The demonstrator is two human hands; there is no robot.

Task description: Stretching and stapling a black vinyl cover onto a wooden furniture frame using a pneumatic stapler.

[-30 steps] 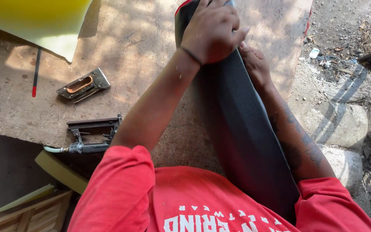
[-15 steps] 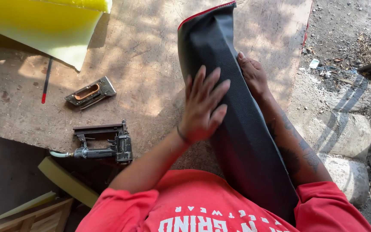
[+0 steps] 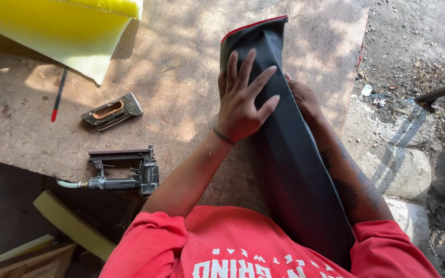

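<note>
Red shirt [image 3: 263, 252] at the frame's bottom edge, both forearms reaching out over a worn wooden bench [image 3: 181, 77]. A long black cover [image 3: 294, 170] with grainy texture and a red-piped far end runs from the person's lap out onto the bench. Left hand [image 3: 243, 100] lies flat on it, fingers spread, pressing. Right hand [image 3: 302, 98] sits against its right edge, mostly hidden; grip cannot be told. Step looks like smoothing the cover taut; next likely needs tension held while fastening. Left of the arms, an air stapler [image 3: 127, 175], then a hand stapler [image 3: 112, 110]; farthest, yellow foam [image 3: 52, 31].
</note>
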